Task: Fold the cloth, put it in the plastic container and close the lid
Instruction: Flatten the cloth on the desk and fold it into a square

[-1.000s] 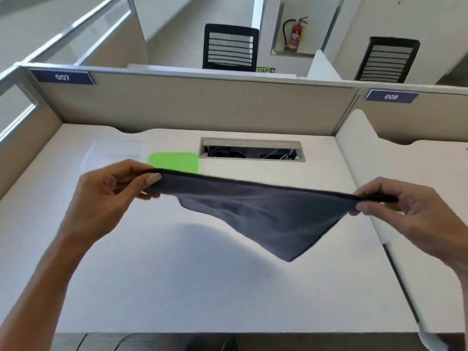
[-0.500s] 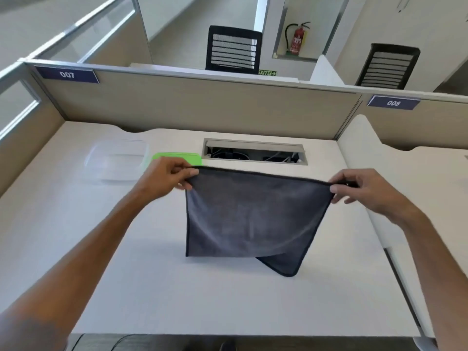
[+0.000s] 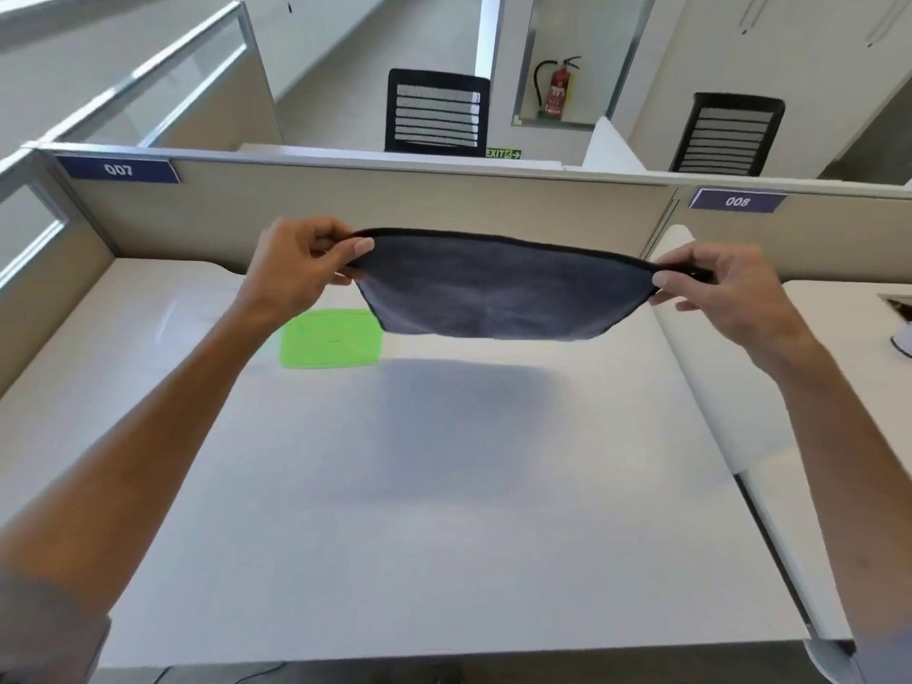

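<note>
cloth up in the air over the tabletop, not touching it | left hand fingers pinched shut on its left top corner | right hand fingers pinching the right corner | green lid flat below-left of cloth

Both arms reach forward and up from the lower corners of the head view, forearms bare, a grey sleeve edge showing at each upper arm. The left hand is raised with its back toward the camera, thumb lying over the curled fingers in a pinch that points right. The right hand mirrors it at about the same height, thumb on top, fingers tucked beneath, pinching toward the left. The two hands are well apart, wrists nearly straight.
</note>
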`<action>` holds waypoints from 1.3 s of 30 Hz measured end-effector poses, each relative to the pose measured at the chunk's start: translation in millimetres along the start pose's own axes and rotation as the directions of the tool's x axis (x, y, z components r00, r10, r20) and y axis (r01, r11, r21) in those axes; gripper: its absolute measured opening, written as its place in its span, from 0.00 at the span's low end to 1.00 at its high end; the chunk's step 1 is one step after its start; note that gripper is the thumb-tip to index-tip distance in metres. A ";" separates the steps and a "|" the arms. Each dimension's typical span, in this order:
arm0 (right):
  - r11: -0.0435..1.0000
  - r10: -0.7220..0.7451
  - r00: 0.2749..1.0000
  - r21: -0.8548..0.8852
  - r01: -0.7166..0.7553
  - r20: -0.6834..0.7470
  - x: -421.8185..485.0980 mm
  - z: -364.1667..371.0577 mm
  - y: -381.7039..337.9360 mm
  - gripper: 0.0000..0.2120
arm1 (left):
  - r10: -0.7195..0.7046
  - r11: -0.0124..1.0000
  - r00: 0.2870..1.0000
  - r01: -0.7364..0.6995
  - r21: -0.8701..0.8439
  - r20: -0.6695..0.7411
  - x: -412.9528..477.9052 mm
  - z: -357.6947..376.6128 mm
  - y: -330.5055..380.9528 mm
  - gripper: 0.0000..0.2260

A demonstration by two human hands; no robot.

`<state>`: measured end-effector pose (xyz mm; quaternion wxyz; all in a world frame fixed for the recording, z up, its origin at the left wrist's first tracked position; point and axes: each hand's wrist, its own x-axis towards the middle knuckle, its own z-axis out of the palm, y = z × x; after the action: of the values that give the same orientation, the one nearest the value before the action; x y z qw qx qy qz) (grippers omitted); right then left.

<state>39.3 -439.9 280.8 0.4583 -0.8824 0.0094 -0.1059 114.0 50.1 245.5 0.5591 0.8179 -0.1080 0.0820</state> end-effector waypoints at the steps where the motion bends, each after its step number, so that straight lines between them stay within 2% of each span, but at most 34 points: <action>1: 1.000 -0.013 1.000 0.016 0.013 -0.005 -9.7 -1.7 1.6 0.04 | 0.008 1.000 1.000 -0.008 -0.014 0.000 -12.1 -2.1 1.8 0.06; 6: 1.000 0.015 1.000 0.022 -0.015 0.018 -78.4 19.4 35.7 0.09 | -0.065 0.998 0.997 0.064 0.004 0.043 -103.2 3.8 -33.0 0.01; 12: 0.954 0.297 0.949 -0.009 -0.298 0.100 -187.5 106.9 145.0 0.12 | -0.287 0.953 0.941 0.263 0.150 0.179 -237.0 56.6 -148.0 0.06; 17: 0.890 0.455 0.876 -0.055 -0.452 0.163 -262.7 156.3 215.5 0.17 | -0.380 0.910 0.887 0.308 0.277 0.263 -295.7 88.8 -212.4 0.14; 20: 0.889 0.458 0.882 -0.071 -0.453 0.111 -283.3 165.0 232.1 0.22 | -0.377 0.904 0.888 0.290 0.313 0.263 -310.6 89.7 -227.5 0.13; 28: 0.897 0.434 0.892 -0.151 -0.415 0.129 -289.0 160.7 237.4 0.20 | -0.366 0.893 0.887 0.249 0.375 0.281 -323.8 82.3 -219.1 0.14; 39: 0.917 0.377 0.892 -0.233 -0.322 0.249 -293.0 143.7 243.3 0.23 | -0.399 0.879 0.849 0.247 0.407 0.348 -342.9 73.4 -210.0 0.10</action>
<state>-199.4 -431.8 -48.8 0.3819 -0.9109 0.1115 0.1098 -158.9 84.6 -56.8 0.3749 0.9077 -0.0686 -0.1755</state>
